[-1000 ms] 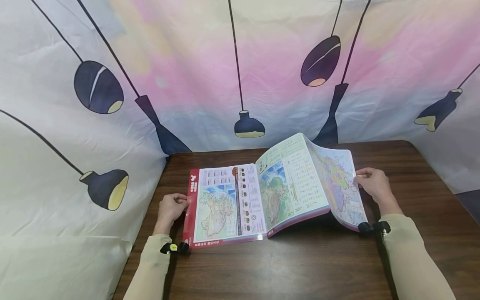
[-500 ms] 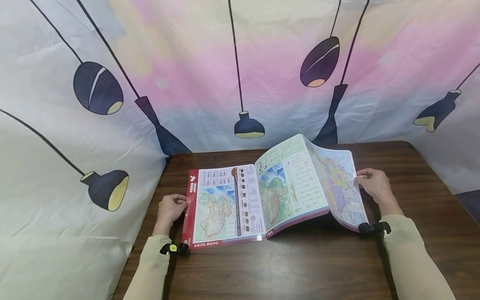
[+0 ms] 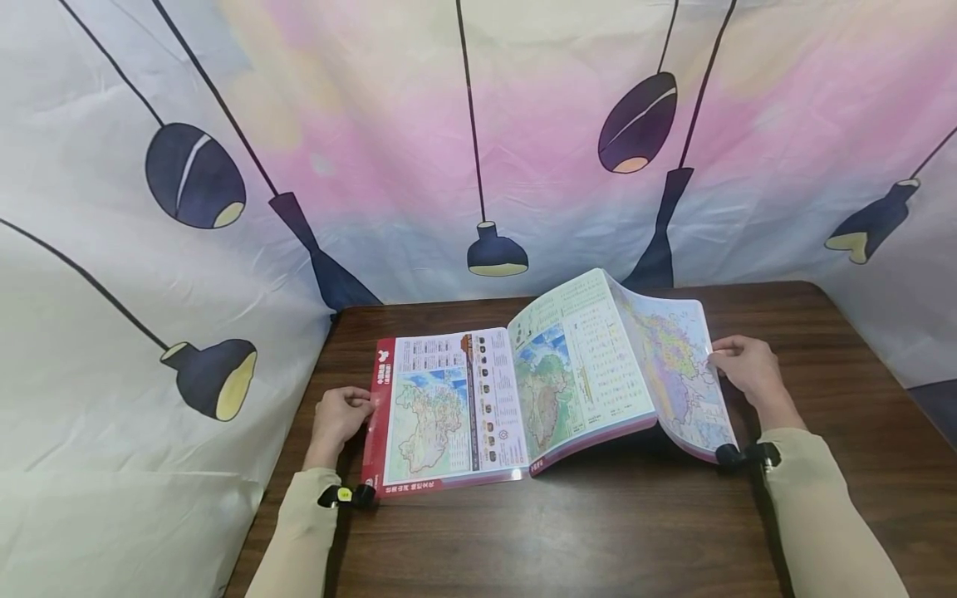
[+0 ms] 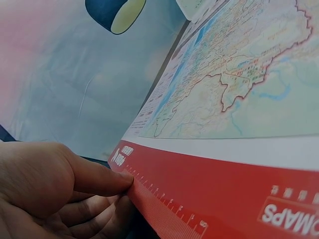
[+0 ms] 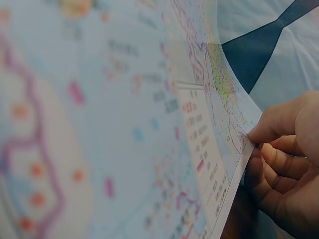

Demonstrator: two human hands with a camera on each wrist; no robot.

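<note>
An open map atlas lies on the dark wooden table. My left hand pinches the red left edge of the flat cover page, thumb on top and fingers curled under. My right hand pinches the outer edge of a stack of map pages that arches up off the table. In the right wrist view the thumb and fingers clamp the page's edge.
A printed cloth backdrop with hanging lamp shapes rises behind and to the left of the table. Bare table surface shows in front of the atlas and to its right. Small black wrist mounts sit on both cuffs.
</note>
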